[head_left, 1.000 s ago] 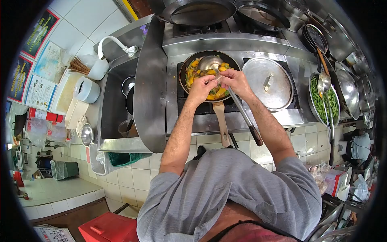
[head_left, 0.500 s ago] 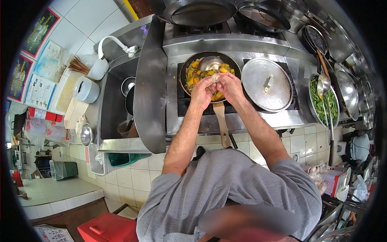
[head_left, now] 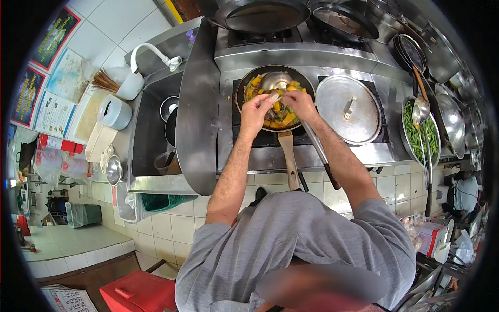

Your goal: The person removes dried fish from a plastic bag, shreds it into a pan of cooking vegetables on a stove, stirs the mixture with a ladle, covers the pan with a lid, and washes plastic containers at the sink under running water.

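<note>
- Steel worktop (head_left: 371,155) with burners set into it, directly in front of the person; pans stand on the raised shelf behind.
- Dark sink (head_left: 148,125) to the left, past a curved metal screen (head_left: 195,130), with a white tap (head_left: 148,47) above it.
- Frying pan (head_left: 303,78) on the front burner, its pale handle pointing toward the person; inside is food (head_left: 280,124), orange chunks mixed with green pieces.
- Metal lid (head_left: 348,125) lying flat just right of the pan.
- Bowl (head_left: 405,132) of green beans (head_left: 416,139) further right, with long-handled spoons laid across it.
- Ladle (head_left: 275,79) in the pan, rounded side up on the food; its handle emerges beneath the right hand and slants over the rim.
- Left hand (head_left: 256,112) above the pan, thumb and fingers pinching a small piece.
- Right hand (head_left: 300,104) close beside it, fingers bent inward; whether they grip anything, I cannot tell.
- Small pale piece (head_left: 274,96) at the left fingertips, over the food.
</note>
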The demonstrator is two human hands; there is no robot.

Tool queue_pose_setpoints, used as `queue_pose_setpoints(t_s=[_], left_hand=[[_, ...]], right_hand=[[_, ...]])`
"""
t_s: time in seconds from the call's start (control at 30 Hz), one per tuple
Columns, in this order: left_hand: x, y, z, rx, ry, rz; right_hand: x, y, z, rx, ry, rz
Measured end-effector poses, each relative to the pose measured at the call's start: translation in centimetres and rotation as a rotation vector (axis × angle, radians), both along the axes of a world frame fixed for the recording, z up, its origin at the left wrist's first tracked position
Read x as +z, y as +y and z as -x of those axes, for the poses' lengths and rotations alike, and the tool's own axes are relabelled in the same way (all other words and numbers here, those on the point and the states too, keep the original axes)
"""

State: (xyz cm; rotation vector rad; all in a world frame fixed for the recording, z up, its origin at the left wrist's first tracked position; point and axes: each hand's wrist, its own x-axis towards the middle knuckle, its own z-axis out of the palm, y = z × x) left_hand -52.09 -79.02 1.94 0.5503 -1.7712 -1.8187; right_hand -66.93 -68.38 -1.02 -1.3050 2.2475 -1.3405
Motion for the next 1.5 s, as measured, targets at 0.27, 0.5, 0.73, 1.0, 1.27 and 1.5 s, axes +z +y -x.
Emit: queue_pose_setpoints(t_s=[0.27, 0.5, 0.73, 1.0, 1.27, 1.5], left_hand=[[-0.8, -1.9, -0.9, -0.091, -0.296, 0.270], [0.7, -1.3, -0.5, -0.223, -0.344, 0.415], [-1.8, -0.7, 0.4, -0.171, -0.176, 0.250], [-0.8, -1.0, 0.3, -0.127, -0.224, 1.006], [-2.4, -3.6, -0.5, -0.008, -0.237, 1.066], [-2.0, -2.4, -0.4, -0.012, -0.310, 0.346]], right_hand=[[4.3, 0.8, -1.7, 0.246, 0.262, 0.147], [4.0, 0.9, -2.0, 0.421, 0.577, 0.080], [2.6, 0.8, -2.7, 0.228, 0.266, 0.207], [1.9, 0.0, -2.6, 0.154, 0.218, 0.086], [4.6, -0.3, -0.4, -0.074, 0.218, 0.080], [-0.7, 0.8, 0.5, 0.109, 0.570, -0.178]])
